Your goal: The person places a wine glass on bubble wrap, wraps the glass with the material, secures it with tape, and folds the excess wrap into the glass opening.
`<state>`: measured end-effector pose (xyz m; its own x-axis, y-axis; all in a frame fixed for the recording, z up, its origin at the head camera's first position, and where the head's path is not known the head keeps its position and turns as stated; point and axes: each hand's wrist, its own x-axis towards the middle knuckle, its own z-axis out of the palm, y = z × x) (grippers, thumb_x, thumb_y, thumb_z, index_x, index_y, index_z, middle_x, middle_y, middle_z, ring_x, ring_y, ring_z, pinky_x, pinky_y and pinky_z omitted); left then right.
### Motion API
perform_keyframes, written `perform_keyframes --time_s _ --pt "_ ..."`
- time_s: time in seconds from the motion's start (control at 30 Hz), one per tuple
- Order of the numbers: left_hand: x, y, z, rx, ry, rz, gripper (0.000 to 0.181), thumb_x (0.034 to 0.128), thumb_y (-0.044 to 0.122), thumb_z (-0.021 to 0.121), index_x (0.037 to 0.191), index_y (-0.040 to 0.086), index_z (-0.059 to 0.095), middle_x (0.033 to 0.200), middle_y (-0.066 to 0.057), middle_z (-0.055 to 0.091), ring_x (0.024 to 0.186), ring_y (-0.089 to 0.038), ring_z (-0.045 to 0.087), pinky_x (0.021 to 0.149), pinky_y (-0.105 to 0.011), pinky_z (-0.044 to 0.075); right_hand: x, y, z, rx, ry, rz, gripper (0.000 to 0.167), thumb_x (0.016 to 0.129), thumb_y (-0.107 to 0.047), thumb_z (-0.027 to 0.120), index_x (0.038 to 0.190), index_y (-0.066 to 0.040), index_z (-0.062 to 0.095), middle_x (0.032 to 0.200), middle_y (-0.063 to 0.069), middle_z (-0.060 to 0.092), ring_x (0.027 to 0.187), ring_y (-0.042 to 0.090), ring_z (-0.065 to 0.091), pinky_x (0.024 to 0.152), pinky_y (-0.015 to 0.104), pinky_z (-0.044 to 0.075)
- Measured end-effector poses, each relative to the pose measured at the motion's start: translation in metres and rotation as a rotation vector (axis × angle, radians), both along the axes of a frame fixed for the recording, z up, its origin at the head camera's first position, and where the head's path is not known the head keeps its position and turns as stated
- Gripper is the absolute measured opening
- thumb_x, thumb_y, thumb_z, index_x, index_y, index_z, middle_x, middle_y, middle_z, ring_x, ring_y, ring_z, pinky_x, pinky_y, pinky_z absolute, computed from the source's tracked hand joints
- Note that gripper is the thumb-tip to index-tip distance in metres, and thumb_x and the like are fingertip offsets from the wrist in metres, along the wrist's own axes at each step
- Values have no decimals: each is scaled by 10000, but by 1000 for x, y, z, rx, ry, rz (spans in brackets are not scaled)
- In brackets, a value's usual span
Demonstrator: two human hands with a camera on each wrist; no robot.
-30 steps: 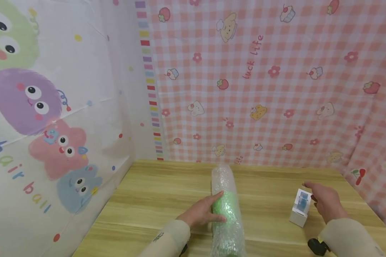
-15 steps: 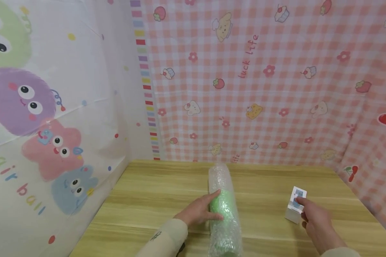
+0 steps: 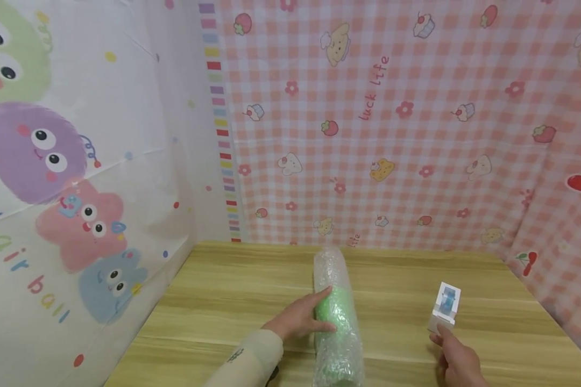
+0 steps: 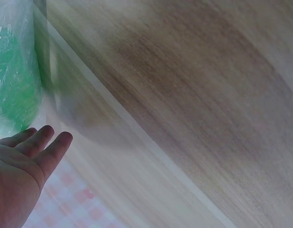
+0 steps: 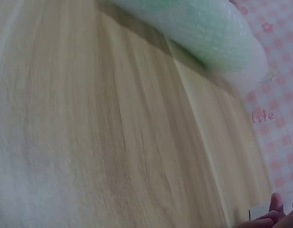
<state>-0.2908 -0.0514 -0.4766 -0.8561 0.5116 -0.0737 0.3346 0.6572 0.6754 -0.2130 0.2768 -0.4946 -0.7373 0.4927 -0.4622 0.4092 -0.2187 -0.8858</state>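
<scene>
A long roll in bubble wrap (image 3: pixel 339 352), with green showing through, lies lengthwise on the table in the head view. My left hand (image 3: pixel 297 318) rests on its left side, fingers straight and spread; the left wrist view shows these fingers (image 4: pixel 55 149) beside the wrap. To the right stands a small white box-like holder (image 3: pixel 444 306) with a blue piece in its recessed top. My right hand (image 3: pixel 457 357) is at its near end, a fingertip touching or almost touching the front. Whether the fingers pinch anything thin there is not visible.
The wood-patterned table (image 3: pixel 232 279) meets a pink checked cloth (image 3: pixel 382 134) at the back. A white cartoon-print cloth (image 3: pixel 140 107) hangs along the left side. A dark object (image 3: pixel 273 374) shows partly under the left sleeve.
My right hand has moved from the holder's far right side, across its top, down to its near end. The left hand stays on the bubble-wrapped roll.
</scene>
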Motion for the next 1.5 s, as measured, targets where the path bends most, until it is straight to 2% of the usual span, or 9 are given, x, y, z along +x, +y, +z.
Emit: perform_keyframes --time_s 0.1,0.23,0.37,0.53,0.83,1.03,1.23,1.37,1.5 --pt "0 0 0 -6 1 4 939 793 529 747 1573 341 257 1584 -29 337 1430 -278 335 1150 -486 300 -3 5 -4 -7 1 16 512 998 -324 541 1175 156 526 616 -150 623 556 86 409 499 247 371" --pt "1 -1 1 -8 0 7 938 794 528 747 1572 346 258 1580 -38 344 1428 -277 339 1149 -484 303 -4 11 -5 -33 27 49 309 1011 -283 534 880 -33 657 626 -143 632 537 73 394 492 238 364" --pt "1 -1 1 2 0 2 936 797 519 751 1573 335 260 1576 -48 350 1427 -280 340 1149 -486 302 -3 20 -3 -105 67 186 408 1034 -263 472 684 -165 656 648 -132 599 526 56 379 497 208 351" --pt "1 -1 2 6 -3 1 938 796 522 751 1573 343 257 1579 -42 346 1430 -278 336 1149 -486 301 -5 27 1 -136 81 318 413 1058 -237 399 751 -101 640 694 -75 511 587 74 381 540 198 360" --pt "1 0 2 12 -10 1 943 784 529 757 1567 370 257 1581 -30 340 1433 -273 329 1148 -490 301 -12 22 -5 -99 77 332 340 1005 -142 446 723 -97 630 619 -73 476 516 36 408 490 169 377" --pt "0 4 3 -5 -5 4 927 792 513 771 1564 366 277 1571 -104 347 1419 -316 343 1129 -527 320 -23 4 4 22 56 431 368 1026 -194 439 734 -116 649 574 -79 431 508 32 397 464 163 341" --pt "0 10 6 -15 -46 19 918 795 495 783 1560 371 291 1563 -199 304 1391 -395 362 1088 -581 356 -35 -26 24 168 74 529 340 1014 -348 536 839 -108 702 606 -79 433 540 45 383 462 171 327" --pt "0 12 5 -6 -63 26 917 792 479 790 1557 384 293 1566 -206 286 1391 -410 354 1084 -588 357 -42 -43 38 268 96 598 380 986 -438 577 868 -100 703 639 -62 412 564 72 349 474 195 315" --pt "-2 13 4 0 -75 30 917 791 478 793 1554 401 290 1565 -200 283 1388 -417 354 1078 -596 361 -47 -56 47 328 124 652 392 976 -429 596 875 -64 698 641 -47 405 548 90 322 468 209 292"
